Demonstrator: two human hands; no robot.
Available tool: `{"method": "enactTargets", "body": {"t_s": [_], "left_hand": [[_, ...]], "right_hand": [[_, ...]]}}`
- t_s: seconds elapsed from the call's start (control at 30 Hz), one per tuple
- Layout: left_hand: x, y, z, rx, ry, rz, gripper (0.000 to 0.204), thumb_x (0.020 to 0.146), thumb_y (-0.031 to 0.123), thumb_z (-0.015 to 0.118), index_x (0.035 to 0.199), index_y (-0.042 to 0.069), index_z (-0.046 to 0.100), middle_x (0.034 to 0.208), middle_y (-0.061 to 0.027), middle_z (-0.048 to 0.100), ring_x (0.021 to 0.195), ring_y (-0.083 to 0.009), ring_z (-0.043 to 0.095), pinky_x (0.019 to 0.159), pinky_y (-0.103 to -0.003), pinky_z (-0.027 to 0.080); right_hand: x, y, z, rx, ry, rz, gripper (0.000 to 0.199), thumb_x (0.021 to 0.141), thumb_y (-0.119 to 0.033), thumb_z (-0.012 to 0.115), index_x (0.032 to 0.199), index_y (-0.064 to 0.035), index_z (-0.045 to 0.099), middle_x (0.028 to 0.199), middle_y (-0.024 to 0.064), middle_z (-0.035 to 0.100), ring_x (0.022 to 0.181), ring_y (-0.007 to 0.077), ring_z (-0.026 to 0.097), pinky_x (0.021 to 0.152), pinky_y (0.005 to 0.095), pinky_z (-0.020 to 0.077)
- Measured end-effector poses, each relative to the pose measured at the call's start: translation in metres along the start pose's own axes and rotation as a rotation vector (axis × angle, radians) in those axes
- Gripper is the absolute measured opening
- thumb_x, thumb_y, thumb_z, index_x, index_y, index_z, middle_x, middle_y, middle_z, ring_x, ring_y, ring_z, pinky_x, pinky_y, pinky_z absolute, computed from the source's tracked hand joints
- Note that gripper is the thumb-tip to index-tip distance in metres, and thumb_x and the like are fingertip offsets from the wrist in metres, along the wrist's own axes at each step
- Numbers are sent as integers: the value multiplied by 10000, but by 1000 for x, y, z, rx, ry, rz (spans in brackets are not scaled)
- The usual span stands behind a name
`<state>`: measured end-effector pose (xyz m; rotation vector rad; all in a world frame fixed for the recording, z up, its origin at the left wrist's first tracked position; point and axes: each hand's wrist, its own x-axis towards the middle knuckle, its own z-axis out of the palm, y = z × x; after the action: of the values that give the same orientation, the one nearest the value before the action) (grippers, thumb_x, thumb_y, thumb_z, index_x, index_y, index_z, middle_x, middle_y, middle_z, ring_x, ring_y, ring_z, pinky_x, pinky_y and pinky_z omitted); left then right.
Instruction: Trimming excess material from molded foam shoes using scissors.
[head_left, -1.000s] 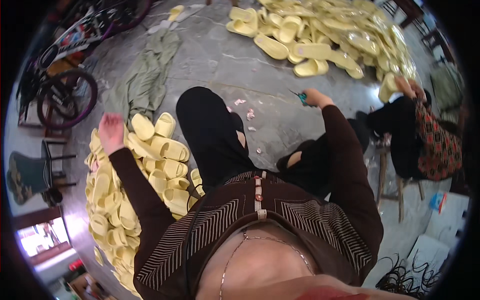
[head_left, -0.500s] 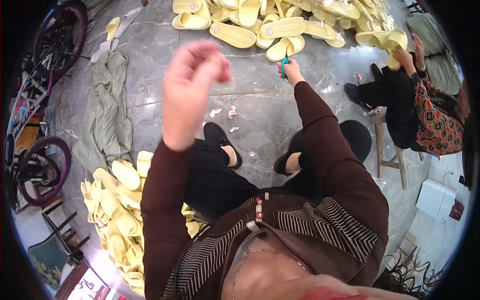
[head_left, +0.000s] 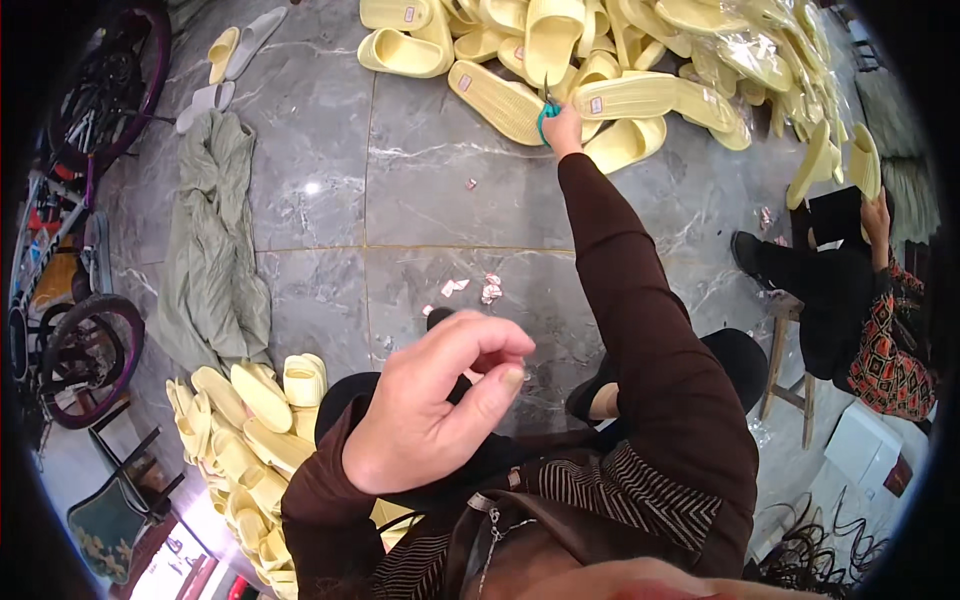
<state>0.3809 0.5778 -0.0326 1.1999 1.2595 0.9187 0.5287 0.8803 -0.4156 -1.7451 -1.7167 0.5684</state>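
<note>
My right hand reaches out to the near edge of a heap of pale yellow slippers, holding small scissors with teal handles, blades pointing away from me. Beside it lie a slipper sole up front and another slipper with a small label. I cannot tell whether the hand touches either. My left hand hovers in front of my body, fingers loosely curled. A gap shows between thumb and forefinger, with nothing visible in it; the other fingers are partly hidden.
Crumpled paper scraps lie on the grey tiled floor. More yellow slippers are piled at my left, near a grey-green cloth and a bicycle. On the right, another person's hand holds a slipper, near a wooden stool.
My left hand has drawn back toward my body. My right hand, with the scissors, has moved in among the slippers. The view has shifted, and the other person's slippers are now held apart.
</note>
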Motion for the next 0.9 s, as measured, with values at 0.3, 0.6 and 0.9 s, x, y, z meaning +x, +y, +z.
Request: {"method": "enactTargets", "body": {"t_s": [0.3, 0.6, 0.9], "left_hand": [[2, -28, -21, 109, 312, 13, 168, 808, 79, 529, 935, -29, 547, 755, -69, 577, 674, -109, 538, 604, -236, 441], [22, -108, -27, -26, 402, -310, 419, 792, 199, 588, 1137, 8, 446, 1037, -104, 550, 872, -191, 550, 741, -300, 447], [-19, -120, 52, -494, 131, -230, 358, 798, 30, 551, 1134, 5, 431, 1047, -104, 547, 934, -218, 560, 789, -349, 471]], "right_hand": [[-179, -30, -104, 746, -427, 498, 394, 675, -38, 658, 1040, 6, 514, 747, 41, 571, 522, 109, 504, 414, 243, 413], [-291, -83, -242, 1062, -342, 449, 416, 689, -3, 646, 1068, -16, 477, 752, 37, 567, 504, 100, 494, 423, 221, 420], [-320, -52, -295, 444, -321, -152, 435, 742, -75, 636, 1126, 7, 448, 862, 76, 593, 714, 115, 569, 604, 233, 466]]}}
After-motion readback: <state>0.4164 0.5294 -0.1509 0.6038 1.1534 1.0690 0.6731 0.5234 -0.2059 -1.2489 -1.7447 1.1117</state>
